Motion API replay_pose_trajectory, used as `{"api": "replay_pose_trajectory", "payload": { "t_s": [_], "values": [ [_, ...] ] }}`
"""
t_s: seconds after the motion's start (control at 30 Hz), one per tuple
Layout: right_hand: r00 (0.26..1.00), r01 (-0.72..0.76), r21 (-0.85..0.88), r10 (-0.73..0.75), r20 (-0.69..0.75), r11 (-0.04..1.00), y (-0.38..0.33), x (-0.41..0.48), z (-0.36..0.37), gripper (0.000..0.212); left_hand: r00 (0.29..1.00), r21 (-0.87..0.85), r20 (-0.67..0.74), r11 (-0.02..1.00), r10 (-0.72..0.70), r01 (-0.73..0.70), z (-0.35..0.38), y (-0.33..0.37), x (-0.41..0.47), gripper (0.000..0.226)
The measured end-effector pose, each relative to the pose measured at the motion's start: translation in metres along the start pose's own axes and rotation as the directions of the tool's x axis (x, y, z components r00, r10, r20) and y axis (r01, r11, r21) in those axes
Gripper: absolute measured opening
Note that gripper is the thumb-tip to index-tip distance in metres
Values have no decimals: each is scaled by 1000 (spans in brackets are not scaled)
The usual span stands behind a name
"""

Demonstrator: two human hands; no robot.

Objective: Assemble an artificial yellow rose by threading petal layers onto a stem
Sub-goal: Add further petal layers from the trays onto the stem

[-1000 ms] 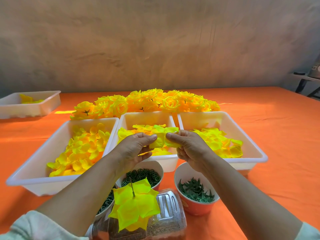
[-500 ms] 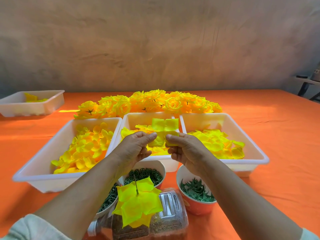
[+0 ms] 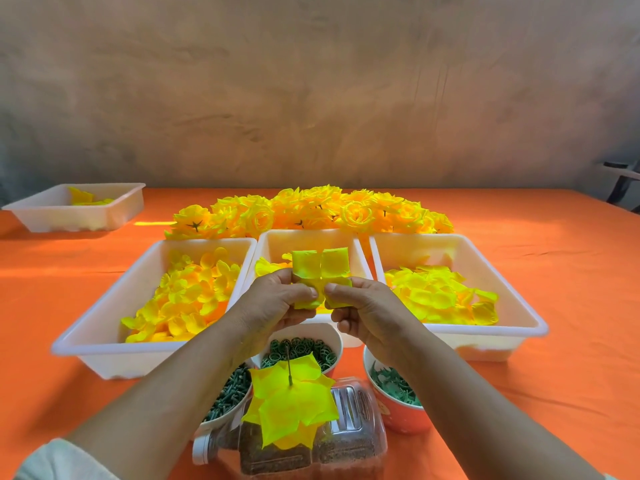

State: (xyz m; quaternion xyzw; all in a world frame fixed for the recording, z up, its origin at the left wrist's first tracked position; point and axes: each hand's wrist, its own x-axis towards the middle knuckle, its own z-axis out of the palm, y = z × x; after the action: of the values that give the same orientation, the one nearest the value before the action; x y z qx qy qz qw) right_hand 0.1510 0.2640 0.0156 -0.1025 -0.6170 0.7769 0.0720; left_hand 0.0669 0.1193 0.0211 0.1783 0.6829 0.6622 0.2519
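Yellow fabric, thin and floppy, makes up the petal layer (image 3: 320, 271) pinched between both hands above the middle tray (image 3: 360, 251): the left hand (image 3: 277, 303) closes thumb and fingers on its left lobes, the right hand (image 3: 367, 306) does the same on the right, and two squarish lobes stand up above the thumbs. It looks as if the piece is being spread or peeled to a single layer before threading. The risk I see is that two layers cling together and go on as one, or that the soft cloth tears or creases at its centre hole if the hands pull apart too hard; I cannot make out the hole itself. Below, nearer the body, the stem (image 3: 288, 363) stands up as a thin pin with a stack of petals (image 3: 294, 403) already on it, apparently propped on a clear plastic bottle (image 3: 346, 431) lying on its side; a careless push down could tip that support or miss the pin. Cups of green parts (image 3: 301, 348) crowd just beside the stem, so a forearm coming down may knock them. Left tray (image 3: 104, 327) and right tray (image 3: 512, 306) hold more loose petals, finished roses (image 3: 311, 211) lie in a row behind, and a further tray (image 3: 86, 216) sits well apart on the orange surface (image 3: 571, 271).
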Motion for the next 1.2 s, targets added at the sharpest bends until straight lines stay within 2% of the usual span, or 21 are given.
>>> {"api": "replay_pose_trajectory", "payload": {
  "t_s": [0.1, 0.23, 0.37, 0.57, 0.77, 0.87, 1.0, 1.13, 1.2],
  "values": [
    [1000, 0, -3, 0, -1, 1000, 1, -2, 2, 5, 998, 46, -42, 998, 46, -44, 0, -1, -1, 18],
    [1000, 2, 7, -2, -15, 1000, -1, -3, 3, 5, 999, -20, -30, 1000, -13, 12, -3, 0, -2, 6],
    [1000, 15, 3, -15, -5, 1000, -1, -5, 3, 2, 999, 4, -33, 1000, -22, 22, -7, 0, -3, 12],
    [999, 35, 15, -35, -15, 999, 1, -6, 6, 6, 998, 103, -62, 995, 9, -3, -11, 0, -5, 38],
    [999, 45, 23, -45, -28, 999, 1, -8, 9, 8, 1000, 71, 9, 997, -20, 19, -9, 2, -14, 14],
    [999, 49, 6, -49, -14, 999, 0, -10, 11, 10, 999, 42, -30, 999, -28, 30, -7, 1, -14, 17],
    [999, 51, -39, -52, -9, 998, 3, -12, 14, 11, 988, 124, -156, 992, 6, 14, -5, -2, -9, 17],
    [996, 53, -49, -57, -69, 997, 2, -11, 14, 6, 988, 136, -157, 990, -4, 26, -6, 0, -11, 23],
    [992, 63, -61, -69, -105, 996, 1, -11, 12, 5, 978, 108, -207, 994, -1, 23, -10, 4, -13, 25]
  ]
}}
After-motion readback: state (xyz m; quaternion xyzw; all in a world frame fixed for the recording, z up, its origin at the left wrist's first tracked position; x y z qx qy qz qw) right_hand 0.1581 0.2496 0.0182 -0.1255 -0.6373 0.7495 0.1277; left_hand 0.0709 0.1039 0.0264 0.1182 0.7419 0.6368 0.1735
